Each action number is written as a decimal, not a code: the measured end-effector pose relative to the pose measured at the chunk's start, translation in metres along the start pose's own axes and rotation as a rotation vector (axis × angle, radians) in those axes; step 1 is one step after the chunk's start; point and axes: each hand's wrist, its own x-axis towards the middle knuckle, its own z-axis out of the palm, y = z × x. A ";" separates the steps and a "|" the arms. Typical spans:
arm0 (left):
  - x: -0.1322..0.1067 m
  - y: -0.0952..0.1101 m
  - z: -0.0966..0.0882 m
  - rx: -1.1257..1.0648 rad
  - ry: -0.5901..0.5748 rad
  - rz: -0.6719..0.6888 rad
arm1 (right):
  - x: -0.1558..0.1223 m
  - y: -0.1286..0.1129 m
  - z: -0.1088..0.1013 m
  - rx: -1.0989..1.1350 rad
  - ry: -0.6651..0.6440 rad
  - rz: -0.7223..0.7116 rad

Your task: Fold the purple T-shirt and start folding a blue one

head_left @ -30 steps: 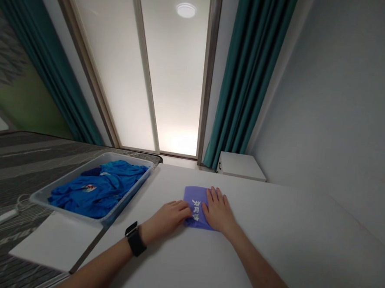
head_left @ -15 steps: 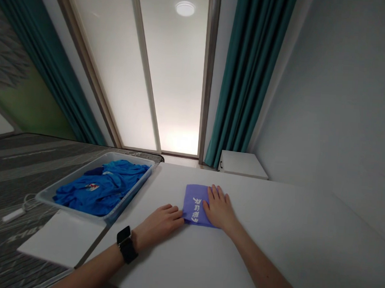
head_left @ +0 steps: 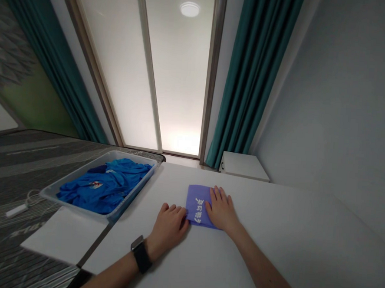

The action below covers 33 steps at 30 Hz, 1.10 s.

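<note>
A small folded purple cloth (head_left: 198, 204) with white lettering lies on the white table (head_left: 287, 236). My right hand (head_left: 221, 209) lies flat and open on the cloth's right half, fingers stretched forward. My left hand (head_left: 169, 224), with a dark watch on the wrist, rests on the table just left of the cloth. Its fingers are loosely curled at the cloth's left edge, and I cannot make out whether they grip the fabric.
A grey tray (head_left: 61, 189) with crumpled blue garments (head_left: 105, 184) sits at the table's left, overhanging a lower white surface (head_left: 63, 238). A small white cabinet (head_left: 245, 166) stands behind the table, by teal curtains (head_left: 245, 77). A white cable lies on the floor at left.
My left hand slid off the purple cloth to its left edge and drew back a little. My right hand stayed flat on the cloth. The view shifted slightly.
</note>
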 end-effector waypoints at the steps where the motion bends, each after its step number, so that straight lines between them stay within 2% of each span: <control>1: 0.000 0.001 0.000 0.001 -0.008 -0.015 | 0.000 0.000 0.000 -0.001 0.001 0.004; 6: -0.004 -0.002 -0.001 -0.012 -0.031 -0.060 | 0.001 0.000 0.002 -0.005 0.005 0.009; 10: -0.005 -0.013 -0.007 -0.055 -0.092 -0.071 | 0.001 0.000 0.003 0.005 0.007 0.005; 14: 0.003 -0.028 -0.011 -0.278 -0.107 -0.187 | 0.001 0.000 0.002 0.002 0.008 0.001; 16: 0.009 -0.028 -0.011 -0.373 -0.099 -0.210 | 0.001 0.000 0.002 -0.004 0.008 0.001; 20: 0.020 -0.014 -0.005 -0.324 -0.111 -0.153 | 0.001 0.000 0.001 -0.013 0.006 0.012; 24: 0.020 -0.007 0.000 -0.272 -0.128 -0.079 | 0.001 0.000 0.000 -0.003 -0.004 0.013; 29: 0.009 -0.025 0.002 -0.456 -0.132 -0.070 | 0.001 -0.001 -0.001 0.004 -0.020 0.016; 33: 0.008 -0.034 -0.003 -0.585 -0.126 -0.159 | 0.000 -0.001 -0.002 -0.005 -0.024 0.017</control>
